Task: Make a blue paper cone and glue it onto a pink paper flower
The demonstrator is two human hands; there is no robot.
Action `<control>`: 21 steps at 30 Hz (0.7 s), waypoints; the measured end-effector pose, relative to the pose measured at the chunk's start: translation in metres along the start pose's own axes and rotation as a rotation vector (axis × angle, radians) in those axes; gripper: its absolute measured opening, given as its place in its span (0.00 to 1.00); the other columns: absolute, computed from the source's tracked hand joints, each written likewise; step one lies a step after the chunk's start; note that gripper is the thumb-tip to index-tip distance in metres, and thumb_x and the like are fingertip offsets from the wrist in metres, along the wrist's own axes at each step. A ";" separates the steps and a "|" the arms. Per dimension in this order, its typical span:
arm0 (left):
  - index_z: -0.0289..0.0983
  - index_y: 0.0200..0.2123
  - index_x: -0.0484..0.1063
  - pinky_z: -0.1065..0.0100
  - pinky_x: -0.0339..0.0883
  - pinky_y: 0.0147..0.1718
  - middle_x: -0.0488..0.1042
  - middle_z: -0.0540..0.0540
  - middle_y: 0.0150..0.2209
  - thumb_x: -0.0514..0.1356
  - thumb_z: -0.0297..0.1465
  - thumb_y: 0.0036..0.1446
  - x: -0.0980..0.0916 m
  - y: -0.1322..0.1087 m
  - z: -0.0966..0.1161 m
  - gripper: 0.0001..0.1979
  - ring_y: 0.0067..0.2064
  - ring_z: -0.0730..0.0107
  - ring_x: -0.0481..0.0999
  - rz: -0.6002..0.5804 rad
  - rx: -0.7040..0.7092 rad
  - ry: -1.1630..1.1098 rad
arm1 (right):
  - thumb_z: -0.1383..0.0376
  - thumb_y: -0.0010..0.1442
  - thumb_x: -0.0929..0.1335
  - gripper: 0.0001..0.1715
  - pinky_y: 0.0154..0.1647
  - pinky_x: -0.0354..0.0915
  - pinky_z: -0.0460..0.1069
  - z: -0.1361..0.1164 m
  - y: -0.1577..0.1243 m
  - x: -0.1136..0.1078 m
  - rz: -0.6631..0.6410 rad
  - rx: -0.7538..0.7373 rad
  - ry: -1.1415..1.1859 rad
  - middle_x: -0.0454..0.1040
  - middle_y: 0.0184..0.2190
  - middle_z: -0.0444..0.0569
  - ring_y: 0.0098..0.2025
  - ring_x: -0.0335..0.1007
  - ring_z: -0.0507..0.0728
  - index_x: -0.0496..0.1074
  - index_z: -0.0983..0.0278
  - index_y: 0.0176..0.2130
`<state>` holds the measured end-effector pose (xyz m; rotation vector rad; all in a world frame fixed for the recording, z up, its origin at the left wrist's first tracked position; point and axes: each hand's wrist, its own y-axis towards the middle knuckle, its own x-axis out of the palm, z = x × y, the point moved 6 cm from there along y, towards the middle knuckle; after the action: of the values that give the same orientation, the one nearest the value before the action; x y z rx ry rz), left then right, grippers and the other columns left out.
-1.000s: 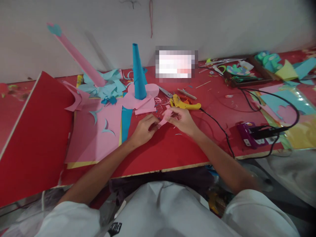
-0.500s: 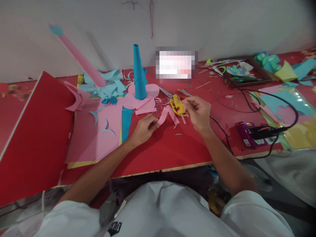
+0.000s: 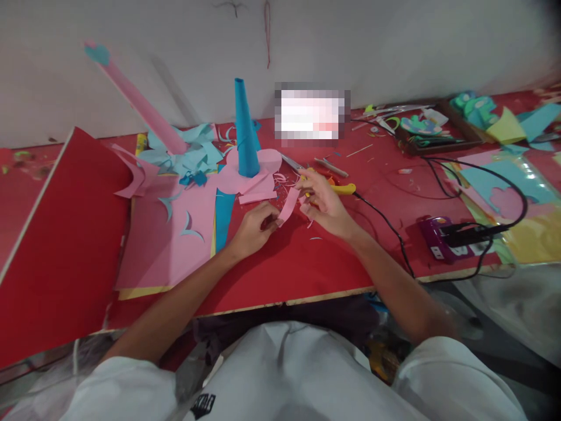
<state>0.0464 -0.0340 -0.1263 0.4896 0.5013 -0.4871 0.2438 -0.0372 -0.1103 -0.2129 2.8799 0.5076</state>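
My left hand point(image 3: 254, 228) rests on the red table point(image 3: 307, 263) with its fingers pinched on the lower end of a pink paper strip point(image 3: 289, 204). My right hand point(image 3: 322, 202) is at the strip's upper end, its fingers curled and touching the paper. Behind the right hand lies a yellow glue gun point(image 3: 339, 188), partly hidden, with a black cord running off to the right. A blue paper cone point(image 3: 245, 131) stands upright on pink paper cut-outs point(image 3: 254, 178) just beyond my hands.
A pink sheet point(image 3: 175, 240) and a red board point(image 3: 56, 240) lie at the left, with a pink tube point(image 3: 140, 108) and blue scraps point(image 3: 188, 155) behind. Scissors point(image 3: 291, 162) lie by the cone. A purple power strip point(image 3: 442, 237) with black cables sits at the right, near coloured paper point(image 3: 504, 181).
My right hand left the glue gun, which it was touching half a second ago, and came back to the pink strip. The glue gun lies flat again. My left hand stayed put.
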 end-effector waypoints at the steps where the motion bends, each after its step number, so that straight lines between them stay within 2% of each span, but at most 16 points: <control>1: 0.38 0.34 0.70 0.67 0.64 0.34 0.72 0.48 0.33 0.61 0.32 0.69 0.001 0.000 0.000 0.09 0.34 0.69 0.69 0.000 0.009 -0.001 | 0.37 0.62 0.74 0.40 0.48 0.73 0.54 0.001 0.000 0.003 -0.030 0.022 -0.011 0.77 0.56 0.52 0.51 0.75 0.60 0.69 0.52 0.64; 2: 0.38 0.34 0.70 0.67 0.64 0.35 0.73 0.48 0.34 0.62 0.31 0.69 0.001 -0.001 0.000 0.09 0.34 0.69 0.69 -0.001 0.020 -0.004 | 0.38 0.62 0.74 0.37 0.46 0.73 0.53 0.001 -0.001 0.006 -0.050 0.045 -0.025 0.78 0.55 0.52 0.49 0.76 0.60 0.73 0.54 0.60; 4: 0.38 0.35 0.70 0.67 0.65 0.35 0.73 0.48 0.35 0.62 0.30 0.69 0.003 -0.001 0.001 0.07 0.35 0.69 0.70 -0.004 0.047 -0.012 | 0.38 0.62 0.74 0.29 0.39 0.69 0.51 0.003 -0.002 0.010 -0.054 0.088 -0.055 0.82 0.44 0.50 0.41 0.76 0.58 0.80 0.59 0.47; 6: 0.38 0.35 0.71 0.67 0.65 0.36 0.74 0.47 0.36 0.61 0.28 0.69 0.005 -0.002 0.001 0.06 0.36 0.69 0.71 -0.011 0.055 -0.015 | 0.38 0.63 0.73 0.30 0.33 0.65 0.49 0.004 -0.004 0.012 -0.034 0.119 -0.074 0.80 0.31 0.47 0.33 0.74 0.56 0.79 0.61 0.34; 8: 0.38 0.36 0.71 0.67 0.65 0.36 0.74 0.47 0.36 0.61 0.29 0.69 0.005 -0.002 0.000 0.06 0.36 0.69 0.71 -0.018 0.041 -0.009 | 0.38 0.64 0.72 0.32 0.32 0.64 0.49 0.002 -0.005 0.011 -0.001 0.126 -0.079 0.78 0.25 0.45 0.30 0.73 0.55 0.76 0.61 0.29; 11: 0.38 0.36 0.72 0.66 0.66 0.37 0.74 0.46 0.37 0.61 0.31 0.70 0.005 -0.001 0.000 0.07 0.36 0.68 0.72 -0.019 0.015 0.001 | 0.39 0.66 0.71 0.31 0.33 0.65 0.49 -0.002 -0.004 0.009 0.016 0.107 -0.086 0.78 0.25 0.45 0.30 0.73 0.54 0.76 0.61 0.29; 18: 0.38 0.35 0.72 0.66 0.65 0.36 0.73 0.47 0.35 0.60 0.29 0.70 0.004 -0.001 -0.001 0.08 0.36 0.68 0.71 -0.004 -0.009 0.001 | 0.40 0.71 0.67 0.29 0.32 0.69 0.48 -0.002 -0.003 0.008 -0.032 0.085 -0.045 0.79 0.28 0.45 0.28 0.74 0.52 0.76 0.61 0.37; 21: 0.37 0.34 0.71 0.67 0.63 0.35 0.73 0.48 0.34 0.60 0.28 0.70 0.004 -0.001 -0.001 0.08 0.34 0.69 0.70 0.005 -0.008 0.002 | 0.41 0.71 0.68 0.27 0.32 0.72 0.48 0.004 -0.003 0.003 0.028 0.090 -0.022 0.79 0.29 0.45 0.28 0.75 0.52 0.76 0.61 0.41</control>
<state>0.0482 -0.0356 -0.1294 0.4834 0.5036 -0.4792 0.2420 -0.0395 -0.1155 -0.1521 2.8795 0.3816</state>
